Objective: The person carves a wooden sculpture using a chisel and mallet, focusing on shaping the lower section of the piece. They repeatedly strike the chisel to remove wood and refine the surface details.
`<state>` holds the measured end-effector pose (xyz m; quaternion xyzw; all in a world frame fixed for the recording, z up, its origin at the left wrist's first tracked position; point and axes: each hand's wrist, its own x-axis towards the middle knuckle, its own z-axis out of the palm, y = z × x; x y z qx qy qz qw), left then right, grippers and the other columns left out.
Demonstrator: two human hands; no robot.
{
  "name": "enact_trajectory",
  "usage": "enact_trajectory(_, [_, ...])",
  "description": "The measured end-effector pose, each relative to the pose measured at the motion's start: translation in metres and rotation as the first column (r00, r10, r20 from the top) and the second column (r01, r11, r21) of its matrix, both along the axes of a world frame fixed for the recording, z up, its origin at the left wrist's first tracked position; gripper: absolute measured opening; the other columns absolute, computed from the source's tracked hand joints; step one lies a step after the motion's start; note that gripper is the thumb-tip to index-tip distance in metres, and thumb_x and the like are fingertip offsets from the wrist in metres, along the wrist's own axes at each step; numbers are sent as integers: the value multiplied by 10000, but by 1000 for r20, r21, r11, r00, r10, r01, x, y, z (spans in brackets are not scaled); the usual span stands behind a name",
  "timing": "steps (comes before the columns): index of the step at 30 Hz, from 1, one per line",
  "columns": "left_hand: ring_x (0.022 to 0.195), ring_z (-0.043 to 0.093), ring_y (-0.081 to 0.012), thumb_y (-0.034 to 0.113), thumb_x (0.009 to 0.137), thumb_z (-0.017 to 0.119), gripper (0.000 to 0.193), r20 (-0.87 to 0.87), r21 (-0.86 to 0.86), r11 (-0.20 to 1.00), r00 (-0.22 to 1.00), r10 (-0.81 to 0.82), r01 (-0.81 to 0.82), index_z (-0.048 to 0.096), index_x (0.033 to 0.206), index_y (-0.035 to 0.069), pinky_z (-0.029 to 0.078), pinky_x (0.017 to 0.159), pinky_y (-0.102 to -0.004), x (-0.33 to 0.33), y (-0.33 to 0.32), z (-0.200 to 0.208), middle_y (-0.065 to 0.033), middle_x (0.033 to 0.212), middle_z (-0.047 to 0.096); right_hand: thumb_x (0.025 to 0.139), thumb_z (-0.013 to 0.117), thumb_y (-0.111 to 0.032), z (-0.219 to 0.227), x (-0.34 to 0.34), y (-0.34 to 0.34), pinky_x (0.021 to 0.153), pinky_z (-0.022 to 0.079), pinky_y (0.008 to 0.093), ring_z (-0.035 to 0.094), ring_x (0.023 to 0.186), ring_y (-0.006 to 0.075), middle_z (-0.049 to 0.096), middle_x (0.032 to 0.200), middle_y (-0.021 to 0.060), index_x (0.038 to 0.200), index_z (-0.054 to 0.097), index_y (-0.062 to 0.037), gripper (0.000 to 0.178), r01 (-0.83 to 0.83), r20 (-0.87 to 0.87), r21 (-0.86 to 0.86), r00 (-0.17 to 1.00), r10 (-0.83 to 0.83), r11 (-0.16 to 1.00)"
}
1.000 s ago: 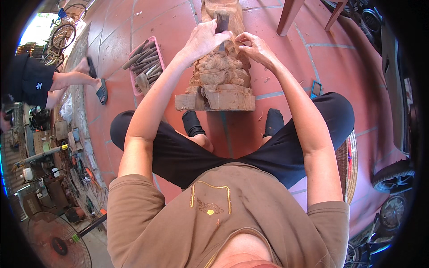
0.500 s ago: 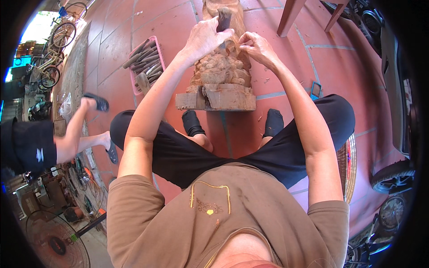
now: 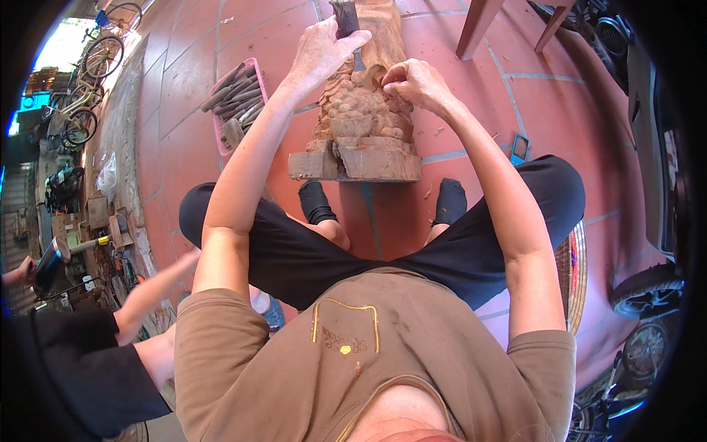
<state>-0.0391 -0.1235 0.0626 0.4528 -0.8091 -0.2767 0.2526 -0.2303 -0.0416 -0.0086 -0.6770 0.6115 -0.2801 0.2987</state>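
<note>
A carved wooden sculpture (image 3: 364, 121) lies on the floor ahead of me, its thick cracked base nearest my feet. My left hand (image 3: 322, 53) is closed around the dark, worn handle of a chisel (image 3: 359, 62), whose metal blade points down onto the carving. To the right of the blade, my right hand (image 3: 417, 87) is curled over the sculpture's right side with fingers pinched together. Whatever those fingers may hold is too small to make out.
A pink basket (image 3: 219, 134) of wooden-handled tools (image 3: 239, 96) sits left of the sculpture. A small blue-framed object (image 3: 520, 149) lies by my right knee, and chair legs (image 3: 475, 29) stand far right. Another person's legs (image 3: 151, 295) are close on my left; motorbikes line the right.
My left hand has shifted away from me and slightly left with the chisel, baring its blade. The right hand has moved left and slightly nearer. The other person has walked closer along my left.
</note>
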Motion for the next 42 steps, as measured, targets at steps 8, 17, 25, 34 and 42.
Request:
enact_trajectory(8, [615, 533, -52, 326, 885, 698, 283, -8, -57, 997, 999, -42, 42, 640, 897, 49, 449, 575, -242, -1, 9, -3, 14, 689, 585, 719, 794, -309, 13, 10, 6, 823, 528, 416, 686, 927, 301, 722, 921, 136, 873, 740, -85, 277, 39, -239, 176, 971, 4, 984])
enact_trajectory(17, [691, 586, -135, 356, 868, 697, 321, -11, -44, 999, 1000, -26, 25, 644, 911, 43, 464, 638, -295, 0, 11, -1, -46, 742, 625, 808, 642, -163, -2, 11, 1, 800, 533, 447, 692, 897, 334, 711, 948, 174, 861, 703, -75, 119, -24, -252, 40, 967, 34, 999])
enact_trajectory(25, [826, 697, -288, 401, 837, 696, 400, -9, 1, 1000, 1000, -16, 16, 676, 973, 25, 522, 767, -398, 5, 8, -5, -165, 853, 712, 843, 635, -185, 3, -24, 3, 763, 516, 476, 678, 919, 348, 709, 928, 152, 923, 679, -66, 150, 137, -441, -91, 882, -163, 986])
enact_trajectory(34, [647, 665, -165, 383, 831, 728, 404, -44, 171, 985, 998, 40, -32, 661, 903, -9, 533, 648, -349, -2, 15, -9, -98, 703, 681, 808, 682, -262, 1, -13, 2, 841, 505, 443, 663, 978, 322, 711, 991, 132, 965, 700, -95, 230, 129, -194, 65, 974, -115, 989])
enact_trajectory(42, [603, 656, -152, 428, 762, 801, 447, -152, 113, 988, 981, 122, -105, 678, 827, 4, 526, 597, -321, -2, 21, -31, -82, 676, 685, 800, 685, -332, -12, -13, -5, 768, 503, 422, 668, 885, 280, 701, 887, 101, 1019, 607, -98, 330, 135, -157, -32, 978, -138, 990])
